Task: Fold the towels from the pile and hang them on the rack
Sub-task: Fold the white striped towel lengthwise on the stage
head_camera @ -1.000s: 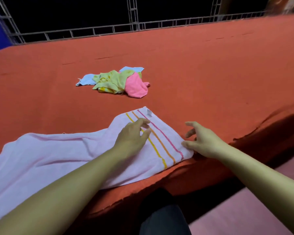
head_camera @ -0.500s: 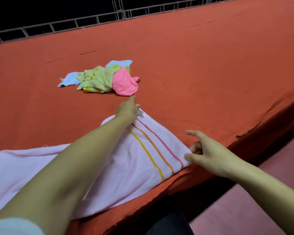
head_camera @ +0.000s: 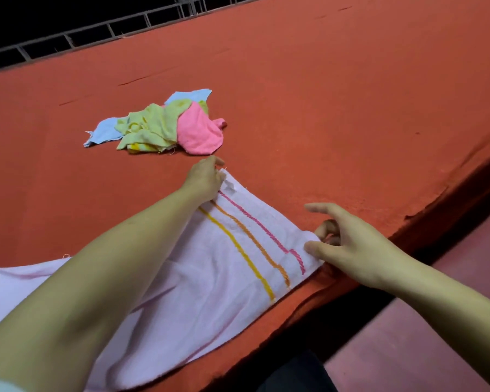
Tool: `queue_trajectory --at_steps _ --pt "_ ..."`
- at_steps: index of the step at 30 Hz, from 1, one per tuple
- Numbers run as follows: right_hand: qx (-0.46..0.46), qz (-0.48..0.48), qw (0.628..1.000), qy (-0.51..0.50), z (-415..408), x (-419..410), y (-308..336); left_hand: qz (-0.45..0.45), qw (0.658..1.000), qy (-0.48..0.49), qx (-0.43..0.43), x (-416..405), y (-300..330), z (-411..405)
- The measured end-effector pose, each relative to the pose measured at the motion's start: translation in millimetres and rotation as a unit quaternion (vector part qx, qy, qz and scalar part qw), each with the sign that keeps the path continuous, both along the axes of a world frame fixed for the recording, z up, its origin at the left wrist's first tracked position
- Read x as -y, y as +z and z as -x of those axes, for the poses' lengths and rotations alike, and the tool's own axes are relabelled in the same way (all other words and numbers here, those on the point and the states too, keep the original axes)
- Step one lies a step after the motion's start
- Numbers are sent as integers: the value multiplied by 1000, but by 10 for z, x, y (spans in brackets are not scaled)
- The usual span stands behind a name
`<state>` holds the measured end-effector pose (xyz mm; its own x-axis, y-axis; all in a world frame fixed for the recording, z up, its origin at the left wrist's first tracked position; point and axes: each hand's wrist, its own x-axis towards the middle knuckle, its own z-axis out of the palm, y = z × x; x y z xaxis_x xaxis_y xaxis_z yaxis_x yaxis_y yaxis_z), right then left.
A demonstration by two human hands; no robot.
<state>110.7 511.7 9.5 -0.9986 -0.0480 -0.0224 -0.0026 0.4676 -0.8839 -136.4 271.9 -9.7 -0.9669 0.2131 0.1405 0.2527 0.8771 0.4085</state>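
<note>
A pale pink towel [head_camera: 198,281] with yellow, orange and pink stripes lies spread along the near edge of the red-covered table [head_camera: 337,108]. My left hand [head_camera: 205,179] pinches its far right corner, by the small white label. My right hand [head_camera: 343,241] pinches the near right corner between thumb and fingers, with the index finger stretched out. Beyond the left hand lies the pile of towels [head_camera: 164,125]: a blue one underneath, a yellow-green one and a bright pink one, all crumpled together.
A metal railing [head_camera: 96,29] runs along the table's far edge against a dark background. The table's front edge [head_camera: 408,230] drops to a pinkish floor [head_camera: 436,321] at the lower right. No rack shows in this view.
My left hand slid from the towel's middle up to its far right corner and took hold there. My right hand closed its thumb and fingers on the near corner.
</note>
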Motion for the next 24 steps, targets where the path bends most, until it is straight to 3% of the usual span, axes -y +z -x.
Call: queue_trajectory --at_steps 8,11,14,20,24 --pt "44 66 997 -23 216 -55 47 -104 993 21 -59 18 221 378" --pt "23 26 998 -44 316 -148 83 -186 980 14 -67 -126 404 566" --pt "-13 -80 995 -62 350 -261 114 -240 970 -27 -32 -348 467 759" --pt "-19 -202 976 -80 358 -464 -42 -168 983 -64 27 -642 -25 992" --pt "-35 -215 973 -69 377 -487 -109 -53 996 -29 -63 -706 -191 947"
